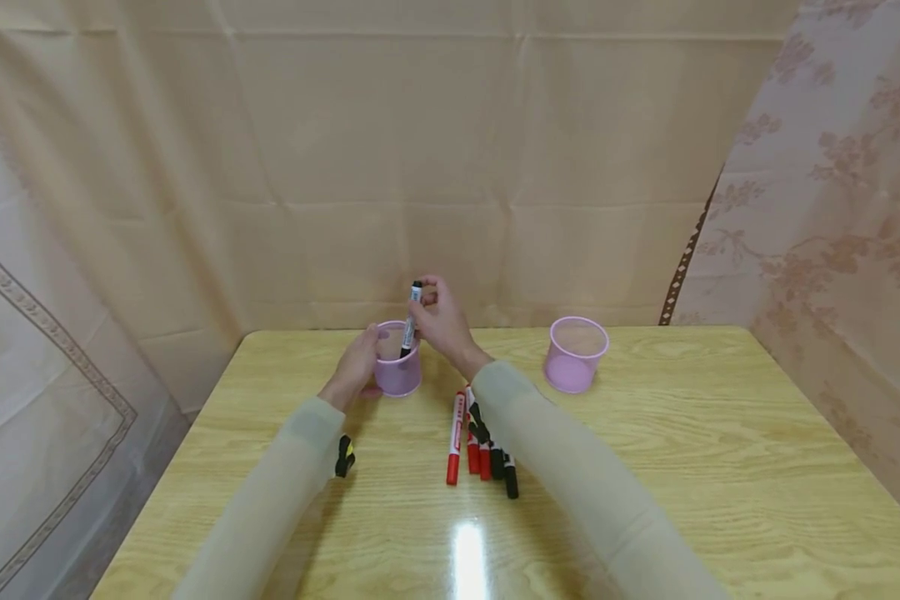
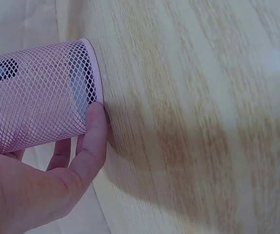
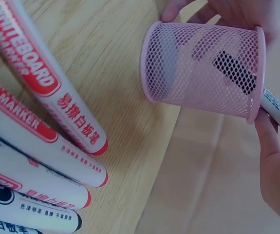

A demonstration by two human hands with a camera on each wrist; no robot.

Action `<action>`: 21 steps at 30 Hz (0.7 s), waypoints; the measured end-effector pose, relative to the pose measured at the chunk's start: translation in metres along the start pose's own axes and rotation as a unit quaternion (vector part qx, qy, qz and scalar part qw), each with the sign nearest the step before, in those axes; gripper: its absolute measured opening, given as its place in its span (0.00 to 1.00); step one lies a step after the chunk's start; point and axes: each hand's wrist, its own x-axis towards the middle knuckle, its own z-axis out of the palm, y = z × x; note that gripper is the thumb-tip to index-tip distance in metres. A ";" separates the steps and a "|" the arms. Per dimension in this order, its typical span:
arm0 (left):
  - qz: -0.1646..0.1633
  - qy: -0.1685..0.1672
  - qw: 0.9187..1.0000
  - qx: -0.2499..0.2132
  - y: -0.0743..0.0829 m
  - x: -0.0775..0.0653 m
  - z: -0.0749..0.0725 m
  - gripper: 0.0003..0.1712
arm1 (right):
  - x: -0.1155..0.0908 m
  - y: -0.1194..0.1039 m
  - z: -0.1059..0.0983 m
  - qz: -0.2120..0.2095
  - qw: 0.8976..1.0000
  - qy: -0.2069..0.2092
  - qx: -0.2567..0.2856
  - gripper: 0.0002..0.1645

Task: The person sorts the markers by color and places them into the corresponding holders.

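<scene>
A pink mesh pen cup [image 1: 397,380] stands near the table's far edge. My left hand [image 1: 356,363] holds it from the left, fingers against its side and low by the base in the left wrist view. Over the cup's right rim, my right hand [image 1: 444,325] pinches a black whiteboard marker [image 1: 410,323] by its upper part. The marker is tilted, and its lower black end is inside the cup, visible through the mesh [image 3: 203,73] in the right wrist view. No other marker shows in that cup.
Red and black whiteboard markers [image 1: 456,442] lie side by side on the wooden table [image 1: 682,467], partly under my right forearm. A second pink mesh cup [image 1: 570,373] stands to the right. Beige cloth [image 1: 390,150] hangs behind the table.
</scene>
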 end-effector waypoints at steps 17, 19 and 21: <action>0.005 0.000 1.000 -0.019 -0.002 -0.002 0.003 0.36 | -0.004 0.003 0.013 -0.025 0.997 -0.033 -0.069 0.20; 0.006 0.002 1.000 -0.018 -0.002 -0.001 0.003 0.35 | -0.004 0.002 0.013 -0.031 0.995 -0.039 -0.084 0.21; 0.007 0.003 1.000 -0.014 -0.002 0.000 0.003 0.35 | -0.004 0.002 0.014 -0.033 0.993 -0.046 -0.101 0.21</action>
